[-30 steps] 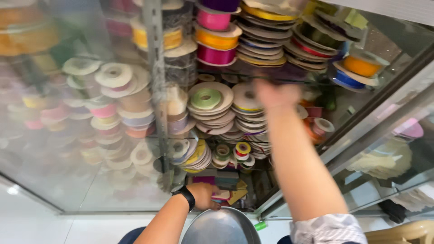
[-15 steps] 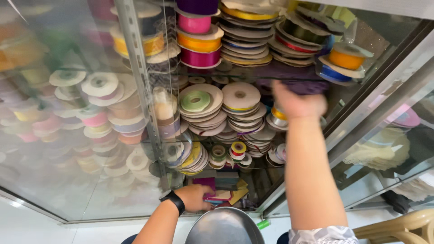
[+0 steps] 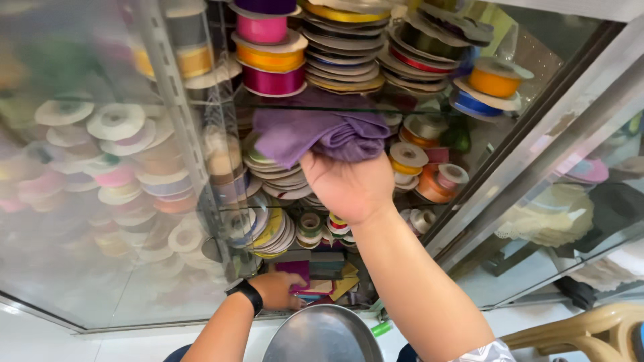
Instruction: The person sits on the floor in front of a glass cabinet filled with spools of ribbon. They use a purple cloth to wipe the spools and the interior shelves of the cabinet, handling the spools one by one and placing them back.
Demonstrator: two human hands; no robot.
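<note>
A: Two hands in view; start at the fingers of the right hand [image 3: 349, 184]. What do they hold?

B: Fingers curled tight into a purple cloth [image 3: 318, 134]; the cloth bunches out above and to the left of the knuckles, fingertips buried in its folds, back of the hand toward the camera; the cloth lies along the front edge of a glass shelf [image 3: 295, 106], touching it.

A: And the left hand [image 3: 278, 290]?

B: Low in the cabinet, black wristband [image 3: 247, 295] on the wrist; fingers bent around the edge of a magenta flat piece [image 3: 295, 271] at the bottom; whether they grip it or only rest on it, cannot tell.

A: Around the cloth?

B: Above the shelf, stacked ribbon spools [image 3: 268, 53] in pink, yellow and magenta; flatter reels [image 3: 342, 47] beside them; an orange spool [image 3: 495, 80] and a blue one [image 3: 475, 104] further right; below the cloth, more flat reels [image 3: 268, 171], partly hidden by the hand.

A: Further out?

B: Left, a glass door [image 3: 87, 201] with blurred pale spools behind it; a metal frame post [image 3: 171, 87] beside it; at the bottom edge, a round metal bowl [image 3: 323, 335]; far right, a tan chair back [image 3: 583, 328].
</note>
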